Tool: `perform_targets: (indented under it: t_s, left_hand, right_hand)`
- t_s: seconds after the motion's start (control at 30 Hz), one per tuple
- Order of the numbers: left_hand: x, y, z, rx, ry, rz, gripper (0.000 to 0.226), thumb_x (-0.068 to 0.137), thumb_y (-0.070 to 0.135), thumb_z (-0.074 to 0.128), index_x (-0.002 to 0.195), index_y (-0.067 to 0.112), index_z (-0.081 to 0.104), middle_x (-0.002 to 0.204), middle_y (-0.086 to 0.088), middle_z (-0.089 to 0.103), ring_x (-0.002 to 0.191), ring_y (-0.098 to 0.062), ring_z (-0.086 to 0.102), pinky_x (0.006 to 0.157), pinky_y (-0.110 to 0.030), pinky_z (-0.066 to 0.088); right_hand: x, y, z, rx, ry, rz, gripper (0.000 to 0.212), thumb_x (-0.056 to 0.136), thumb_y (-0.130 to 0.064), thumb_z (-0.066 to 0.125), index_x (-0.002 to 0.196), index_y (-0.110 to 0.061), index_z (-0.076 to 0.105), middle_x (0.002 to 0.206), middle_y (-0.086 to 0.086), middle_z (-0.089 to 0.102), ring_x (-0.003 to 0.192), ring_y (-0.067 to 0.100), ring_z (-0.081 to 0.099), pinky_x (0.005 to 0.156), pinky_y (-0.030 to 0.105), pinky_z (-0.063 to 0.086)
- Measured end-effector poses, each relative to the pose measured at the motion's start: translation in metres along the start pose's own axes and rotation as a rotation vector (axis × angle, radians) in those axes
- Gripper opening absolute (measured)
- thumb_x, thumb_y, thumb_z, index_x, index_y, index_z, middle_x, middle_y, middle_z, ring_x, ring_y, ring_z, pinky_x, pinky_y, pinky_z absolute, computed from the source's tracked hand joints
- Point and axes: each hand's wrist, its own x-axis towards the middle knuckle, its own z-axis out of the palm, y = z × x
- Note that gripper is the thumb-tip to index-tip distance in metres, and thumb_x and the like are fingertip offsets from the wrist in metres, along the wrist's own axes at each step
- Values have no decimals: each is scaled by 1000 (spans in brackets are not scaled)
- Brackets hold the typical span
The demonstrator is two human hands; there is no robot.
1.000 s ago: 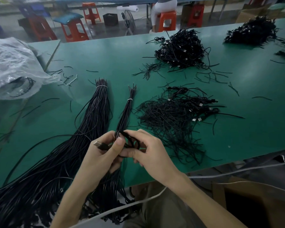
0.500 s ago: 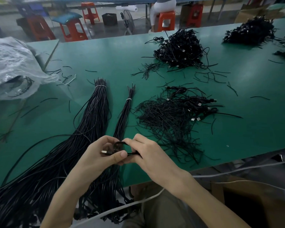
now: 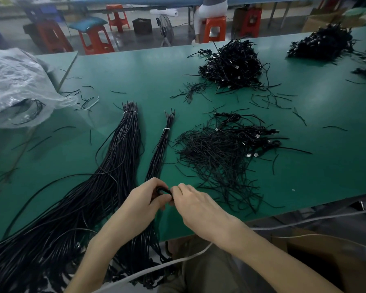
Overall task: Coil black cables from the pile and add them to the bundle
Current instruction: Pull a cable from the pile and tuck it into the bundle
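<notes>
My left hand (image 3: 143, 199) and my right hand (image 3: 195, 205) meet near the table's front edge, both pinching a small coiled black cable (image 3: 163, 190) between them; most of the coil is hidden by my fingers. A thick tied bundle of black cables (image 3: 123, 153) lies to the left and runs off the table edge. A thin tied bundle (image 3: 160, 149) lies just beyond my hands. A loose pile of black cables with metal plugs (image 3: 222, 153) spreads out to the right of my hands.
On the green table (image 3: 304, 166), a second cable heap (image 3: 230, 66) sits further back and a third (image 3: 321, 43) at the far right. A crumpled clear plastic bag (image 3: 15, 87) lies at the left. Short wire offcuts are scattered about. Red stools stand beyond the table.
The open loop I held a second ago has been squeezed into a tight small coil. My hands have closed together, and the metal plug end is no longer visible.
</notes>
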Motion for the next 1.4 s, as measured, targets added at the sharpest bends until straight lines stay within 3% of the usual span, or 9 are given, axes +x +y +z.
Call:
perform_targets:
  t_s: [0.13, 0.3, 0.43, 0.57, 0.67, 0.83, 1.13, 1.27, 1.4]
  left_hand:
    - [2, -1, -5, 88, -80, 36, 10, 104, 35, 55, 109, 30, 62, 81, 4, 67, 72, -5, 62, 66, -19, 49]
    - [1, -2, -6, 174, -280, 74, 40, 101, 57, 29, 98, 28, 56, 82, 7, 54, 69, 0, 52, 66, -16, 41]
    - [1, -6, -7, 195, -290, 66, 40, 106, 53, 27, 87, 22, 45, 71, 4, 48, 59, -10, 38, 59, -31, 37]
    - [0, -7, -5, 270, -206, 104, 39, 108, 48, 27, 89, 20, 45, 72, 1, 53, 59, -15, 43, 60, -36, 41]
    - [-1, -6, -3, 210, -141, 120, 43, 101, 53, 26, 88, 18, 47, 71, -2, 55, 59, -18, 46, 62, -42, 42]
    - [5, -10, 0, 116, -140, 99, 40, 108, 42, 34, 82, 14, 47, 68, -2, 49, 59, -13, 39, 60, -40, 38]
    - [1, -9, -6, -337, -534, -15, 46, 111, 42, 33, 105, 8, 64, 71, -1, 41, 52, -14, 30, 47, -27, 33]
    - [-5, -10, -3, -574, -595, -94, 43, 108, 50, 36, 89, 14, 51, 72, 1, 35, 55, -16, 22, 46, -23, 26]
    - [1, -14, 7, -455, -429, -55, 39, 109, 44, 34, 83, 15, 40, 67, 3, 35, 49, -15, 24, 41, -23, 26]
  right_hand:
    - [-1, 6, -3, -58, 6, -61, 25, 96, 6, 44, 113, -13, 46, 103, 5, 47, 87, 20, 43, 64, 31, 34]
    - [-1, 10, -15, -92, 1, -155, 30, 93, 3, 29, 110, -10, 50, 102, 6, 49, 88, 20, 43, 65, 30, 34]
    - [-1, 10, -17, -83, 8, -150, 23, 93, 8, 49, 105, -12, 50, 98, 3, 48, 83, 15, 36, 64, 28, 32]
    - [3, 13, -13, -77, 60, -136, 6, 106, -17, 50, 110, -13, 50, 103, 2, 50, 89, 16, 47, 63, 28, 42]
    - [4, 14, -10, -120, 53, -146, 31, 106, -37, 42, 121, -10, 50, 108, 4, 49, 96, 18, 51, 69, 32, 54]
    - [4, 20, -15, -144, 69, -175, 22, 109, -29, 42, 116, -12, 53, 105, 3, 54, 96, 19, 56, 68, 34, 54]
    - [-1, 25, -18, -111, 37, -258, 13, 104, -10, 45, 100, -15, 57, 95, 0, 56, 87, 20, 54, 64, 37, 52]
    - [0, 24, -21, -131, 167, -286, 27, 96, -10, 35, 90, -15, 60, 84, -1, 58, 76, 18, 55, 57, 30, 49]
    - [9, 29, -14, -184, 126, -284, 31, 104, -20, 31, 105, -16, 62, 99, -1, 62, 93, 20, 58, 79, 33, 49]
